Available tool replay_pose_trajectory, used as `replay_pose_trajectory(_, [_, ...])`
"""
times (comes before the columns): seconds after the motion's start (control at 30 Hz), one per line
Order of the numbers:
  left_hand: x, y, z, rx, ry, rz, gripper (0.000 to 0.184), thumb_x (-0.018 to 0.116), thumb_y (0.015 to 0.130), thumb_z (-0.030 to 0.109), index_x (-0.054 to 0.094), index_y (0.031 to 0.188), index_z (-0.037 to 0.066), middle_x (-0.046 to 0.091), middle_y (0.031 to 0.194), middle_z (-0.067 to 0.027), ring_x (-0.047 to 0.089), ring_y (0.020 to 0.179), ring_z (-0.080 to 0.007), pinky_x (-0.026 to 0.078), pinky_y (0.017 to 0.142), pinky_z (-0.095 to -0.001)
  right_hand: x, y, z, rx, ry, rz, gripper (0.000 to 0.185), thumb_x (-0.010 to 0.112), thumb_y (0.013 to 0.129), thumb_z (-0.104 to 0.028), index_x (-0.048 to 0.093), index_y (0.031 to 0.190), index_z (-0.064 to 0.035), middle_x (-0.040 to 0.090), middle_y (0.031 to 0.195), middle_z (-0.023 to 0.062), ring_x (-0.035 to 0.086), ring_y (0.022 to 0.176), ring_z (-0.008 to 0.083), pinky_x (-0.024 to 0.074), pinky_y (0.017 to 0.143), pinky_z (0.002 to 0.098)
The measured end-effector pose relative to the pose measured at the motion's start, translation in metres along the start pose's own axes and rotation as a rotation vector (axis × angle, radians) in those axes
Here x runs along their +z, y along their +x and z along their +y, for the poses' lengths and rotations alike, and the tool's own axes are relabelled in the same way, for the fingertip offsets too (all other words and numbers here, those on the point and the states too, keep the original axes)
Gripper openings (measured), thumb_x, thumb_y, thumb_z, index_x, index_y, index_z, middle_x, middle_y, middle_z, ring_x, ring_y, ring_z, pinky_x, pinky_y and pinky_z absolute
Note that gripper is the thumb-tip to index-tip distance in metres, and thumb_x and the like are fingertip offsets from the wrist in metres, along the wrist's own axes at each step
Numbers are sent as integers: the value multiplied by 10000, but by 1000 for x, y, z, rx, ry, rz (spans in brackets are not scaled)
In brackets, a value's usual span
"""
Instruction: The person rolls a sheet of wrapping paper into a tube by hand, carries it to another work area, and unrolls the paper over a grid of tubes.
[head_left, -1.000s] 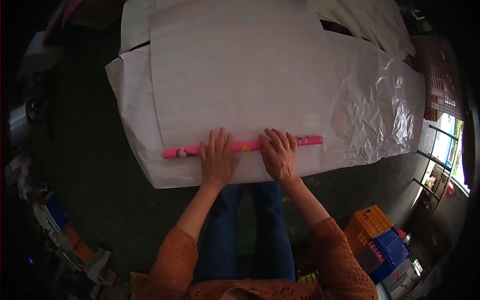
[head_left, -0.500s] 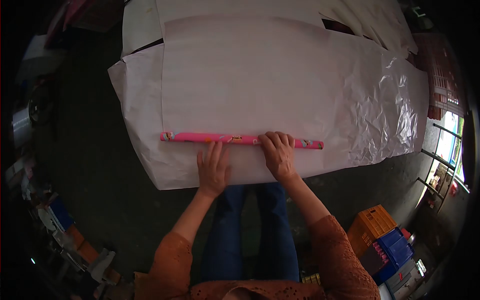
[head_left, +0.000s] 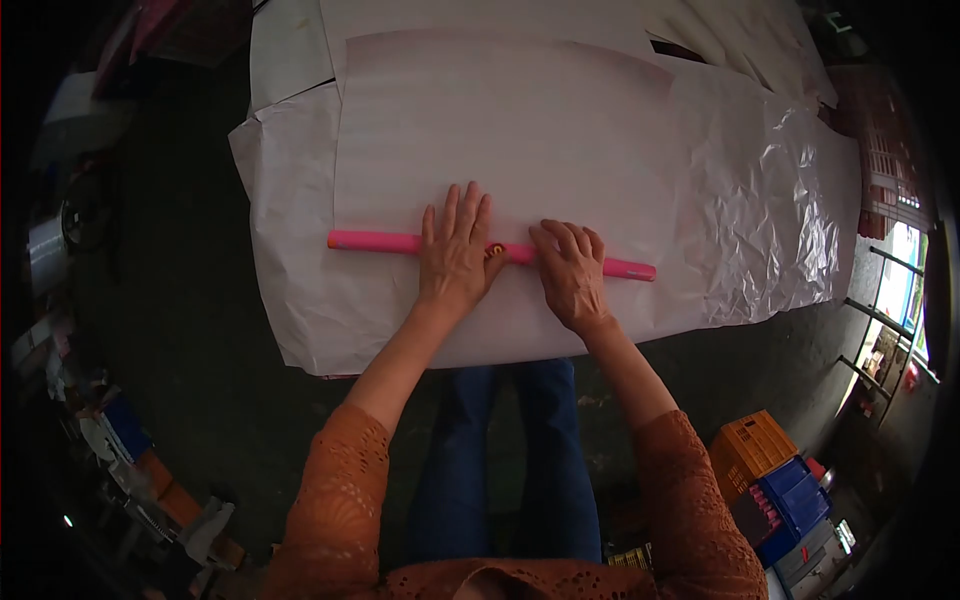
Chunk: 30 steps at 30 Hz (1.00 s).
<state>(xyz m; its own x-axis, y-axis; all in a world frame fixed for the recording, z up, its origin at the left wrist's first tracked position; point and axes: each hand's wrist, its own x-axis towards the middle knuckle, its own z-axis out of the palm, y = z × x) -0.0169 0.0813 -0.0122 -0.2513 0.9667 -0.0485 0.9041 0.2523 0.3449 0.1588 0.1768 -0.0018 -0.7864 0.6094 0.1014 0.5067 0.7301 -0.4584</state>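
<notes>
A thin pink roll of printed paper (head_left: 375,241), like wrapping paper, lies crosswise on the table, tilted slightly down to the right. A pale sheet (head_left: 510,140) stretches away from its far side; its pink tinge suggests the back of the same paper. My left hand (head_left: 457,255) lies flat over the roll left of its middle, fingers stretched forward past it and thumb out to the right. Right of the middle, my right hand (head_left: 573,275) curls its fingers over the roll. Part of a small yellow and dark print shows between the hands.
Crinkled, shiny wrapping (head_left: 775,220) covers the right side of the table. More pale sheets (head_left: 720,40) lie at the far edge. An orange crate (head_left: 752,450) and a blue bin (head_left: 797,505) stand on the floor at lower right. Assorted items line the floor at left.
The roll has turned and moved away from my body, showing other prints. My left hand has slid forward from its near edge to lie across it. My right hand has moved forward with it.
</notes>
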Motion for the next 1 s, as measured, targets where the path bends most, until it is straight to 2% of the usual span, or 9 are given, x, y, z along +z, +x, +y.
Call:
replay_pose_trajectory(0.13, [0, 48, -7, -22, 49, 114, 727, 649, 919, 328, 338, 1513, 48, 278, 1599, -166, 256, 1479, -355, 193, 1177, -586, 0, 19, -3, 16, -5, 135, 322, 611, 865, -112, 617, 1186, -108, 598, 1206, 67, 538, 1177, 265, 345, 1043, 467])
replay_pose_trajectory(0.23, [5, 50, -12, -23, 2, 169, 698, 638, 920, 319, 356, 1502, 56, 317, 1580, -163, 287, 1467, -345, 186, 1180, -585, 13, 10, 4, 65, 11, 83, 300, 608, 863, -119, 623, 1163, -116, 614, 1136, 53, 566, 1107, 257, 372, 988, 437])
replay_pose_trajectory(0.4, [29, -72, 6, 167, -54, 164, 688, 651, 897, 285, 378, 1491, 68, 351, 1568, -140, 319, 1460, -318, 213, 1169, -589, 14, -36, -11, 41, 62, 37, 296, 591, 854, -110, 635, 1146, -127, 618, 1081, 51, 577, 1066, 251, 392, 943, 418])
replay_pose_trajectory(0.53, [25, -110, 24, 83, -69, -50, 756, 693, 868, 348, 376, 1496, 72, 310, 1596, -125, 268, 1486, -315, 220, 1161, -599, 10, -72, -15, -4, -34, -8, 369, 607, 855, -110, 634, 1222, -125, 619, 1168, 68, 564, 1140, 263, 378, 1000, 431])
replay_pose_trajectory(0.63, [18, -70, 23, 42, -76, -77, 820, 715, 840, 420, 372, 1500, 75, 287, 1607, -123, 226, 1500, -317, 216, 1164, -598, -3, -48, -14, 22, -75, 4, 396, 622, 863, -108, 621, 1259, -113, 602, 1244, 86, 538, 1205, 272, 359, 1038, 452])
replay_pose_trajectory(0.7, [13, -20, 15, 37, -84, 46, 806, 693, 855, 439, 375, 1499, 72, 292, 1601, -136, 226, 1495, -327, 223, 1165, -590, -8, -29, -8, 50, -71, 27, 414, 658, 849, -105, 615, 1261, -102, 587, 1281, 91, 515, 1238, 282, 349, 1055, 467])
replay_pose_trajectory(0.8, [6, 54, 1, 24, -81, 111, 749, 672, 880, 407, 393, 1480, 55, 325, 1574, -153, 240, 1485, -335, 233, 1166, -577, -9, -5, 5, 51, -128, 39, 438, 689, 826, -104, 611, 1256, -94, 584, 1295, 84, 512, 1241, 292, 338, 1071, 479])
replay_pose_trajectory(0.87, [7, 81, -4, -3, -52, 231, 631, 658, 900, 303, 444, 1431, 36, 379, 1527, -170, 289, 1458, -348, 250, 1161, -569, -4, 10, 19, 53, -123, 64, 416, 703, 815, -98, 624, 1224, -94, 607, 1239, 75, 539, 1189, 296, 361, 1040, 468])
replay_pose_trajectory(1.0, [11, 49, -4, 12, -128, 292, 518, 642, 899, 203, 504, 1365, 24, 430, 1477, -178, 357, 1419, -349, 266, 1153, -563, 5, 17, 28, 27, -52, 83, 345, 688, 822, -89, 653, 1166, -102, 630, 1129, 64, 575, 1089, 297, 395, 970, 445])
